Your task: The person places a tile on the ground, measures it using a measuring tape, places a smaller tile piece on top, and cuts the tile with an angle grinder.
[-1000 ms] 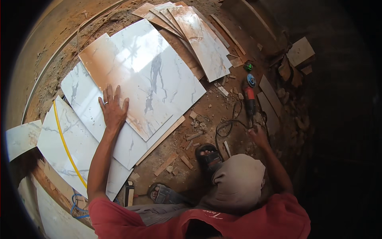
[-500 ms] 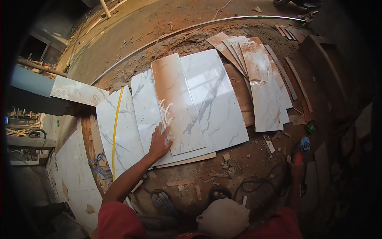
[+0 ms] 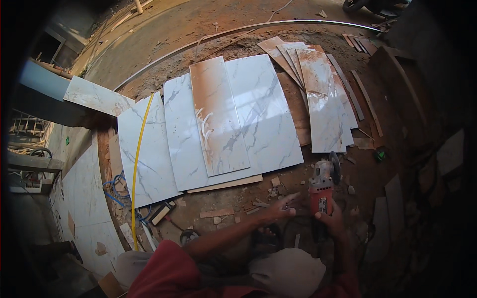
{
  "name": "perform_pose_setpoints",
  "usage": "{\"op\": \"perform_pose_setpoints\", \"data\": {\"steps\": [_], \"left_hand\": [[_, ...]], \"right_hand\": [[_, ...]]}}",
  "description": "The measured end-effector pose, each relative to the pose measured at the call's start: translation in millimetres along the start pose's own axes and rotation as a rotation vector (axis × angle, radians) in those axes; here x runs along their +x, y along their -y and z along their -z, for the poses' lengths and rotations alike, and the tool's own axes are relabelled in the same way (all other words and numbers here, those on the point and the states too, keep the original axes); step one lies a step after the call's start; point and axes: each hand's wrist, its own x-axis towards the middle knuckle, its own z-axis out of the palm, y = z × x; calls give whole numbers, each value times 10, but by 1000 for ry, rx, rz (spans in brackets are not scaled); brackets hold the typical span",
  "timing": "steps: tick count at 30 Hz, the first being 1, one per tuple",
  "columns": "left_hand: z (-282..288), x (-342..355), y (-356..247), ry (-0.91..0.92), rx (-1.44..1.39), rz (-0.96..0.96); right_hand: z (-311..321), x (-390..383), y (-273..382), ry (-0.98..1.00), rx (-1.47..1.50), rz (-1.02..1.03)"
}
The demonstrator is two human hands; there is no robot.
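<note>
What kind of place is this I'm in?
It looks like a building or renovation site: large white, grey-veined rectangular tiles lie over rough brown earthen ground, thin tan broken strips are scattered about, and your right hand holds a red and grey angle grinder.

dirt floor (image 3: pixel 233 196) | white marbled tiles (image 3: pixel 263 109) | fanned tile strips (image 3: pixel 325 114) | green object (image 3: pixel 380 155)

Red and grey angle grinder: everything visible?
The red and grey angle grinder has a red, plastic-looking housing, a grey metallic-looking head and a dark round disc at the head's right. It points forward, near white marbled tiles. The right hand grips the housing; the left hand is beside it, apparently not touching. Disc spin can't be told.
</note>
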Motion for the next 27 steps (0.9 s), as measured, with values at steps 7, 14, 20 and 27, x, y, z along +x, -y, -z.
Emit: {"op": "perform_pose_setpoints", "data": {"steps": [7, 14, 20, 27], "left_hand": [[100, -182, -47, -279, -561, -174], [158, -379, -12, -285, -331, -171], [-67, -320, -249, -153, -507, -245], [38, -244, -369, 69, -518, -222]], "right_hand": [[-869, 361, -207, 227, -95, 20], [-1066, 156, -244, 270, -138, -58], [-935, 127, -408, 233, -13, -10], [-1048, 100, -140, 249, 140, 73]]}}
